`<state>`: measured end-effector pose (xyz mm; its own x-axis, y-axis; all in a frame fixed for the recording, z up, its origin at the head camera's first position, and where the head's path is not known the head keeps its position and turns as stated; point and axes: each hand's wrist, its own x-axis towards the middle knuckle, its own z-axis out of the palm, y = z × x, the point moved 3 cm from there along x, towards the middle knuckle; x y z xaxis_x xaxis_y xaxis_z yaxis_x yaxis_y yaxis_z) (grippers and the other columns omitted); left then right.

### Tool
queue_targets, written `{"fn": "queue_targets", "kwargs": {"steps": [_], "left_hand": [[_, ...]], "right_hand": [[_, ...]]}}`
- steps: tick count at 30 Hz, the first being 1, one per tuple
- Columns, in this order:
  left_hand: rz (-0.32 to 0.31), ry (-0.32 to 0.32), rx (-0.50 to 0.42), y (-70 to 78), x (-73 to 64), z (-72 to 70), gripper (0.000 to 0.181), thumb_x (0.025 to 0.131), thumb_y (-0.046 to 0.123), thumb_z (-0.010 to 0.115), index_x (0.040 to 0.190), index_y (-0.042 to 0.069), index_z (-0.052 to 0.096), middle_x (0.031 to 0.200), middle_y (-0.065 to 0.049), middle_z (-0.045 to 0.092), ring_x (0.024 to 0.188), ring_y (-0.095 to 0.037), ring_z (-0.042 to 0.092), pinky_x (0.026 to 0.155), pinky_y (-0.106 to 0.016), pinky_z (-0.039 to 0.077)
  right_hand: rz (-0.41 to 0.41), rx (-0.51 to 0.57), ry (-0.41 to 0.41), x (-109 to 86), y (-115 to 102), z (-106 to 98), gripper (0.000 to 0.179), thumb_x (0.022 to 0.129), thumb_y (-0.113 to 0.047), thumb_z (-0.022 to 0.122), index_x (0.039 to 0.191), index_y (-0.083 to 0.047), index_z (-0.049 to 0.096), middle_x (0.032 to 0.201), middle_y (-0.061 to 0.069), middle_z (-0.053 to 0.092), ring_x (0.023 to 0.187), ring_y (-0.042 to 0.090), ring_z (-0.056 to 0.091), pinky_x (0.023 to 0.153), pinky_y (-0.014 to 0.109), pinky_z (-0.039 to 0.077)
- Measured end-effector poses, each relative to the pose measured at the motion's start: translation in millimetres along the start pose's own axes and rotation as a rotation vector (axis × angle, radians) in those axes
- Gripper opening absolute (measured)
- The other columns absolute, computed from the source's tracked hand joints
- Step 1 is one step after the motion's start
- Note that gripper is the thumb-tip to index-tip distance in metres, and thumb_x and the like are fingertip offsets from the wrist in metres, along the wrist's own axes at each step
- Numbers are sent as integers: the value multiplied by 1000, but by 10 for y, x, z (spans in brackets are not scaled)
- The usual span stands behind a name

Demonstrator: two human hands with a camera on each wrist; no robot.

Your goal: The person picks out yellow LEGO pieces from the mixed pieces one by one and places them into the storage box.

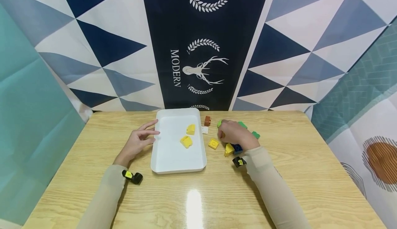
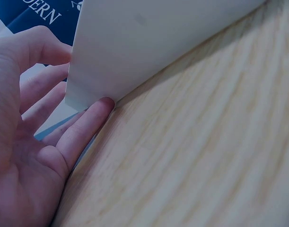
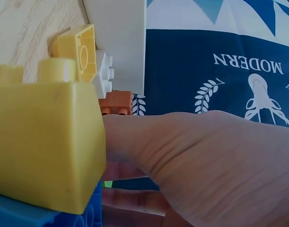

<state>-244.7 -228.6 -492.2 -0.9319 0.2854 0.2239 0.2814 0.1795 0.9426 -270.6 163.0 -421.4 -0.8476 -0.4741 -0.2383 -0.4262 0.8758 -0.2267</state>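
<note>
That yellow block (image 1: 228,149) looks light and stiff, best pinched by its sides; the left hand (image 1: 137,142) spreads against the tray (image 1: 173,160), the right hand's (image 1: 234,132) grip I can't tell.

White tray (image 1: 176,161): flat, near the table (image 1: 77,167)'s far edge
Two yellow blocks (image 1: 186,141): inside, toward the tray's right edge
White block (image 1: 205,129): studs up, beside that edge
Brown block (image 1: 207,121): tipped sideways, beyond the white block
Flat yellow block (image 1: 213,143): upside down
Sloped yellow block (image 1: 229,149), blue block (image 1: 237,149): adjacent, farther right
Green blocks (image 1: 255,135): nearer the far edge
</note>
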Motion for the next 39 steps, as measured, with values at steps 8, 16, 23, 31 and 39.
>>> {"fn": "queue_targets", "kwargs": {"steps": [8,16,23,31,39], "left_hand": [[16,-1,3,13,5,1,26,102,-11,69,125,-19,75,176,-33,42,158,-63,45,116,-3,45],[17,-3,-1,17,-6,3,25,101,-12,69,125,-19,75,176,-34,42,157,-64,45,116,-4,46],[-3,-3,-8,11,1,-1,27,102,-12,69,127,-19,74,178,-31,41,159,-60,45,114,-3,47],[1,-1,-3,10,-3,1,27,101,-12,69,126,-19,75,177,-31,42,159,-61,46,115,-3,45],[-9,-1,-7,18,2,0,27,102,-12,69,127,-18,75,178,-30,42,160,-61,45,114,-2,45]], "right_hand": [[-31,1,23,31,26,10,11,100,-7,80,102,-14,88,113,9,75,96,24,63,94,45,61],[-42,-22,80,-59,-78,-75,6,100,-9,83,103,-11,88,112,10,76,90,21,64,91,42,63],[-61,-21,131,-87,-147,-143,10,98,-9,86,107,-6,87,109,10,74,85,21,62,87,40,64],[-102,-62,200,-98,-160,-169,10,97,-7,87,107,-5,87,110,11,73,88,21,64,88,40,66],[-101,-60,246,-89,-162,-181,13,97,-7,87,109,-5,87,114,14,73,95,24,66,93,43,68]]}}
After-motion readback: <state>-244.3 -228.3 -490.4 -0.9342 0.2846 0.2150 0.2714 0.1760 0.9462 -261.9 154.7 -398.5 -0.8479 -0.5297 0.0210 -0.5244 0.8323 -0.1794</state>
